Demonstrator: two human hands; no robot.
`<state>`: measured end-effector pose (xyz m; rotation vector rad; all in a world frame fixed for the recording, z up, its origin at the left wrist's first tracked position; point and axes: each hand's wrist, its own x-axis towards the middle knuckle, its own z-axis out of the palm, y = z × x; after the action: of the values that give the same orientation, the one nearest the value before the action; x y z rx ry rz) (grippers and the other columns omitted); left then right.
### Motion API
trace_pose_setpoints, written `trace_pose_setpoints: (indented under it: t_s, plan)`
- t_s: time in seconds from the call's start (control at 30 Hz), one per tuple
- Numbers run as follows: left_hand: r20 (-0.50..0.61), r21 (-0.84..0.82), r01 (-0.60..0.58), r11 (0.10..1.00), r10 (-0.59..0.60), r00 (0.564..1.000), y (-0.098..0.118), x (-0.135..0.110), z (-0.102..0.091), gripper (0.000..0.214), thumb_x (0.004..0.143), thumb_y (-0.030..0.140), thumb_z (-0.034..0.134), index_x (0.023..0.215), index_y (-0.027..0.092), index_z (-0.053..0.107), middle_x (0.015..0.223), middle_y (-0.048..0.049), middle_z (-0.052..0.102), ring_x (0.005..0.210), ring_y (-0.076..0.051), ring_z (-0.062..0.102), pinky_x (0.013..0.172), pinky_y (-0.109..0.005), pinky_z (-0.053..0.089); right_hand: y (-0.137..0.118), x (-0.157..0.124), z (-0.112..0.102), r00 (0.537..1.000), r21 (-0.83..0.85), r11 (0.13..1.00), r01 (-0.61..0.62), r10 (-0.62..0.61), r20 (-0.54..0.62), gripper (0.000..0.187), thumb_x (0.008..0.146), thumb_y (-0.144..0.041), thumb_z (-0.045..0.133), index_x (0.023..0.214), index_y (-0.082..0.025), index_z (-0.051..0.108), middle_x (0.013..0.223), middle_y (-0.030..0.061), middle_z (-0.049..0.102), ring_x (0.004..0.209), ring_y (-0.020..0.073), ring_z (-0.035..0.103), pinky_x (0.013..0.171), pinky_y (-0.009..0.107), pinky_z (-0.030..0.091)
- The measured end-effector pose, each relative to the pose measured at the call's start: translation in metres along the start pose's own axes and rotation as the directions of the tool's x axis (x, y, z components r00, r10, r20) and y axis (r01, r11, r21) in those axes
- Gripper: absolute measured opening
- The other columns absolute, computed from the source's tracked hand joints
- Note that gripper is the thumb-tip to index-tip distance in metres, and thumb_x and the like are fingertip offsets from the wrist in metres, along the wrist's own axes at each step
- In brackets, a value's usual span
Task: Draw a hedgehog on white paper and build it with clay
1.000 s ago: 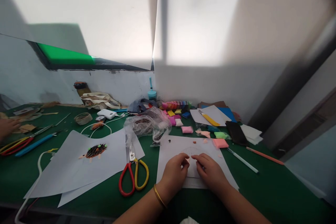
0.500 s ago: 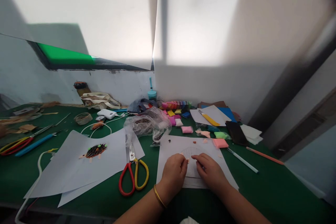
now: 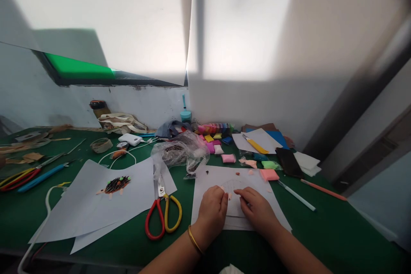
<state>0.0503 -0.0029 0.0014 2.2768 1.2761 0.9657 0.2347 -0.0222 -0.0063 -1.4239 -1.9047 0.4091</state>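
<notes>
Over a white sheet of paper with a pencil-drawn outline, my left hand is closed, with a small bit of peach modelling clay at its fingertips. Its palm side is hidden. Opposite it, my right hand has its index finger stretched toward the left hand, a small gap between them, and nothing visible in it. Farther up the sheet lie a small brown lump and a dark speck. An opened pink clay block sits at the sheet's upper right corner.
Red-and-yellow-handled scissors lie left of the sheet. Beyond them, another paper carries a hedgehog figure. A clear plastic bag, several clay packets, a yellow cutter, a white pen and a dark phone surround the sheet.
Both hands stay almost in place over the sheet. The left fingers have shifted very slightly around the bit of clay.
</notes>
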Motion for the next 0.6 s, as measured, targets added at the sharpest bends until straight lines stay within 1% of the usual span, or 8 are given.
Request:
trace_pose_setpoints:
  t_s: [0.1, 0.2, 0.3, 0.47, 0.6]
  plan:
    - [-0.042, -0.052, 0.02, 0.998, -0.022, 0.999, 0.002, -0.001, -0.001, 0.022, 0.097, 0.027, 0.035, 0.083, 0.019, 0.051, 0.085, -0.0038, 0.054, 0.082, -0.019, 0.049, 0.076, -0.031, 0.039, 0.0, 0.0, 0.0, 1.0, 0.0, 1.0, -0.003, 0.003, 0.008, 0.035, 0.089, -0.023, 0.043, 0.115, -0.024, 0.066, 0.098, 0.0066, 0.067, 0.092, 0.0212, 0.062, 0.083, 0.036, 0.052]
    - [-0.033, -0.126, 0.047, 0.991, -0.051, 0.998, 0.003, 0.0, -0.003, 0.015, 0.093, 0.028, 0.045, 0.083, 0.02, 0.053, 0.086, -0.0035, 0.056, 0.083, -0.019, 0.051, 0.077, -0.031, 0.04, 0.001, 0.0, 0.0, 1.0, 0.002, 1.0, 0.013, -0.013, 0.0, 0.035, 0.09, -0.023, 0.043, 0.117, -0.024, 0.065, 0.098, 0.007, 0.066, 0.093, 0.0216, 0.061, 0.084, 0.038, 0.051]
    - [-0.012, -0.178, 0.085, 0.98, -0.089, 0.996, 0.001, 0.001, -0.002, 0.021, 0.093, 0.032, 0.047, 0.079, 0.02, 0.056, 0.082, -0.0031, 0.058, 0.081, -0.019, 0.052, 0.074, -0.03, 0.039, 0.001, 0.0, 0.0, 1.0, -0.001, 1.0, 0.03, -0.03, -0.011, 0.034, 0.09, -0.022, 0.043, 0.116, -0.023, 0.065, 0.098, 0.0076, 0.065, 0.094, 0.0221, 0.06, 0.085, 0.039, 0.051]
    - [0.016, -0.231, 0.126, 0.965, -0.125, 0.992, -0.003, 0.001, 0.0, 0.031, 0.096, 0.035, 0.041, 0.077, 0.019, 0.061, 0.079, -0.0026, 0.061, 0.077, -0.018, 0.054, 0.071, -0.029, 0.039, -0.006, -0.002, 0.001, 0.996, -0.004, 0.997, 0.078, -0.078, -0.033, 0.03, 0.091, -0.023, 0.044, 0.113, -0.023, 0.066, 0.099, 0.0086, 0.064, 0.092, 0.0226, 0.059, 0.083, 0.04, 0.051]
    - [0.024, -0.258, 0.14, 0.956, -0.138, 0.99, -0.006, 0.0, 0.004, 0.035, 0.096, 0.037, 0.039, 0.075, 0.019, 0.061, 0.078, -0.002, 0.061, 0.076, -0.017, 0.054, 0.07, -0.028, 0.038, -0.016, -0.002, 0.007, 0.996, 0.103, 0.991, 0.087, -0.085, -0.026, 0.025, 0.091, -0.027, 0.048, 0.107, -0.024, 0.067, 0.095, 0.0079, 0.063, 0.087, 0.0211, 0.059, 0.079, 0.038, 0.051]
